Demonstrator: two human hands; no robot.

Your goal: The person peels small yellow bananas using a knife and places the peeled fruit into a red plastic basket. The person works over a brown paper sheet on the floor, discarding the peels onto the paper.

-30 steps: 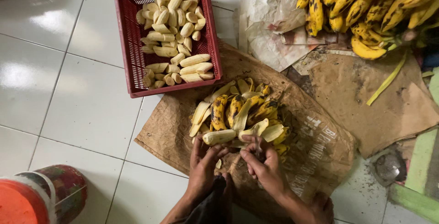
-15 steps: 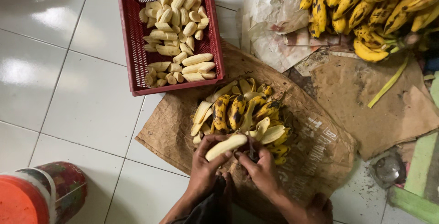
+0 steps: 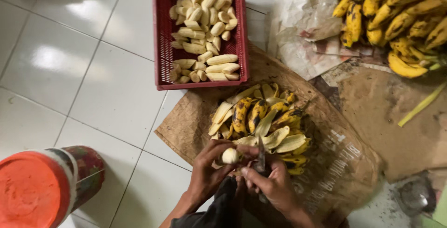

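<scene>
The left hand (image 3: pixel 207 174) is closed around a pale, peeled banana (image 3: pixel 229 156), of which only the rounded end shows above the curled fingers. The right hand (image 3: pixel 272 183) sits just beside the left, touching it at the fingertips, and is closed on a small dark-bladed knife (image 3: pixel 260 160) whose blade stands upright between thumb and forefinger, next to the banana end. Directly beyond both hands lies a heap of yellow, black-spotted banana peels (image 3: pixel 263 118), resting on a sheet of brown, creased paper sacking (image 3: pixel 186 121) spread over the white tiled floor (image 3: pixel 70 69). Farther beyond the left hand stands a red plastic lattice crate (image 3: pixel 163 46) holding many cream-coloured peeled bananas (image 3: pixel 202 37); its near edge is close to the sacking. Far beyond the right hand, toward its outer side, is a pile of unpeeled yellow banana bunches (image 3: pixel 396 18) with dark blotches, lying next to crumpled whitish paper (image 3: pixel 302 27). To the outer side of the left hand, well apart from it, stands a round container with an orange lid (image 3: pixel 32 193) and a patterned wall.
</scene>
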